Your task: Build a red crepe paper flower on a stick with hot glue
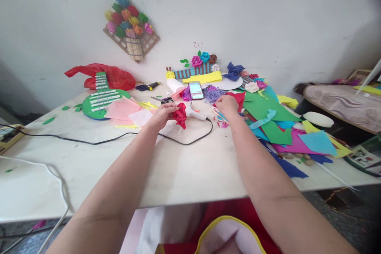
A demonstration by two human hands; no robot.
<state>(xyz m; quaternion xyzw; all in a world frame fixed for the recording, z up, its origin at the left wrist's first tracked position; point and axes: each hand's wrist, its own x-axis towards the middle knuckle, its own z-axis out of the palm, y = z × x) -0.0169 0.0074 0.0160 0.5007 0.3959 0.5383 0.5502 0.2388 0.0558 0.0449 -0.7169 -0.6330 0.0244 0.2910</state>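
My left hand [165, 114] is closed on a red crumpled paper flower [180, 116], held just above the table. Right behind the flower lies a white glue gun [196, 115] with a black cord. My right hand [228, 107] reaches further right with its fingers pinched together. Red paper [240, 99] shows behind that hand, and small paper scraps [222, 122] lie under it. Whatever the right fingers pinch is hidden. Scissors [165, 101] rest beyond the left hand, and purple shredded paper [214, 93] sits beyond the right.
Coloured paper sheets [264, 107] pile up on the right. At the left are a green guitar-shaped craft [102, 101], pink paper [122, 110] and a red plastic bag [119, 77]. The black cord [95, 143] crosses the table [184, 174]. A white bowl [318, 119] stands far right.
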